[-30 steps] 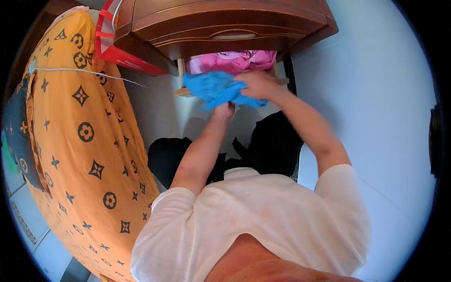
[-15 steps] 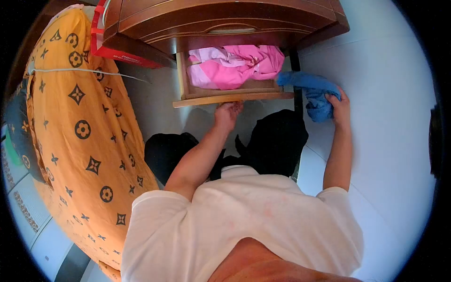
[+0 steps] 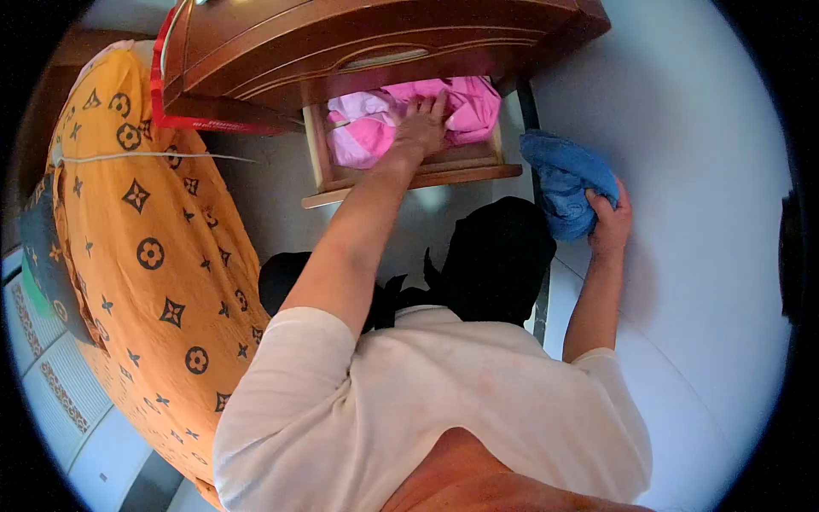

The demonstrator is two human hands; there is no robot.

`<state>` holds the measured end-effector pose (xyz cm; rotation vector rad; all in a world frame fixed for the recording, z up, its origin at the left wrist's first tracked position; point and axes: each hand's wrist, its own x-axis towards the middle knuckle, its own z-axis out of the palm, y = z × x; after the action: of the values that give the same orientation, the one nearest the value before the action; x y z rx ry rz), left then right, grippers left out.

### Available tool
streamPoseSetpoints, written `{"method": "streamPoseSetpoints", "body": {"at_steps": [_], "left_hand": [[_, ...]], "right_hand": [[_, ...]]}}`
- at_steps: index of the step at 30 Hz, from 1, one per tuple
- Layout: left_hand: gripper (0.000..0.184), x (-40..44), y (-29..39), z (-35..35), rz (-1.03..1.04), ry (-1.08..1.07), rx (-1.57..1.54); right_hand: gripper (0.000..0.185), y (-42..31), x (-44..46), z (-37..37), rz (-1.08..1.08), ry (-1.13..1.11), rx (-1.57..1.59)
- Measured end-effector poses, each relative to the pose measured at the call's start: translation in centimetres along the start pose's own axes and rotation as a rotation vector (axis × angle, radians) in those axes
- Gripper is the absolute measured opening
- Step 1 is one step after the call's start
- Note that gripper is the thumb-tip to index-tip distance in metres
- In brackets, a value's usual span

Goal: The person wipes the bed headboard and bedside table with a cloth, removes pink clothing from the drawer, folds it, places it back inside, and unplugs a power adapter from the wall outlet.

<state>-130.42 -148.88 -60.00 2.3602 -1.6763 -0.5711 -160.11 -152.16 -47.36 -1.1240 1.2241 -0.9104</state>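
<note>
Inside the pulled-out drawer (image 3: 465, 176) lies a crumpled pink and pale-lilac cloth (image 3: 476, 111). My left hand (image 3: 421, 128) reaches over the drawer front and rests on this cloth, its fingers stretched out and apart; the fingertips lie against the pink folds. To the right, outside the drawer, my right hand (image 3: 611, 220) is closed round a bunched blue denim-like cloth (image 3: 565, 183), with the thumb on top. The blue cloth hangs in loose folds beside the white wall.
The drawer belongs to a dark brown wooden cabinet (image 3: 384, 51) above it. An orange patterned cover (image 3: 149, 282) drapes over a bulky piece on the left, crossed by a pale cord (image 3: 162, 156). A red bag (image 3: 222, 125) stands between them. My black-clad knees are below the drawer.
My left hand has moved from the drawer's front edge up and into the drawer, onto the pink cloth. The blue cloth, still in my right hand, has drawn slightly away from the drawer.
</note>
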Motion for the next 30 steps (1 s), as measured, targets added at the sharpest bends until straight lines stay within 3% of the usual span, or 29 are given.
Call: {"method": "streamPoseSetpoints", "body": {"at_steps": [1, 3, 4, 8, 9, 10, 11, 12, 15, 19, 21, 23, 26, 29, 30], "left_hand": [[0.054, 0.5, -0.6, 1.0, 0.012, -0.008, 0.001], [0.048, 1.0, -1.9, 2.1, -0.011, -0.415, 0.120], [0.048, 0.6, -2.6, 1.8, -0.005, -0.418, 0.121], [0.026, -0.3, -8.0, -4.2, 0.413, -0.707, 0.294], [0.021, -0.4, -11.5, -5.1, 0.336, -0.677, 0.075], [0.021, -1.2, -11.8, -9.1, 0.028, -0.840, -0.304], [0.027, -3.3, -13.4, -10.3, -0.124, -0.619, -0.958], [0.036, -4.0, -15.0, -11.9, -0.236, -0.636, -1.100], [0.041, -6.9, -15.8, -15.2, -0.367, -0.450, -1.241], [0.043, -8.4, -20.5, -14.0, -0.350, -0.385, -1.330], [0.042, -8.7, -22.0, -13.5, -0.337, -0.276, -1.515], [0.042, -8.4, -22.2, -13.9, -0.313, -0.350, -1.494], [0.037, -8.2, -18.5, -14.0, -0.368, -0.167, -1.532], [0.024, -5.7, -15.7, -11.1, -0.345, -0.260, -1.451], [0.029, -5.3, -13.7, -11.6, -0.321, -0.408, -1.137]], "right_hand": [[0.035, 0.3, -0.2, -0.5, 0.003, 0.014, 0.001], [0.034, 1.0, -0.3, -1.6, -0.018, 0.010, -0.030], [0.034, 0.8, -0.6, -1.8, -0.018, 0.016, -0.031], [0.035, 0.8, -0.8, -2.5, -0.050, 0.040, 0.013], [0.035, 1.0, -0.8, -2.8, -0.050, 0.022, 0.040], [0.035, 1.1, -0.9, -2.9, -0.047, 0.026, 0.042], [0.036, 1.1, -0.9, -2.8, -0.053, 0.020, 0.037], [0.037, 1.1, -0.7, -2.5, -0.059, 0.011, 0.034], [0.038, 0.7, -0.5, -1.5, -0.031, -0.007, 0.067], [0.038, 1.1, -0.4, -1.1, -0.043, 0.004, 0.008], [0.038, 0.9, -0.6, -0.9, -0.017, 0.041, 0.038], [0.038, 1.1, -0.5, -1.2, -0.029, 0.027, 0.041], [0.038, 1.9, -0.3, -1.9, -0.046, 0.016, 0.032], [0.038, 1.9, -0.4, -1.6, -0.059, 0.003, 0.038], [0.037, 1.9, -0.3, -1.4, -0.066, -0.017, 0.059]]}}
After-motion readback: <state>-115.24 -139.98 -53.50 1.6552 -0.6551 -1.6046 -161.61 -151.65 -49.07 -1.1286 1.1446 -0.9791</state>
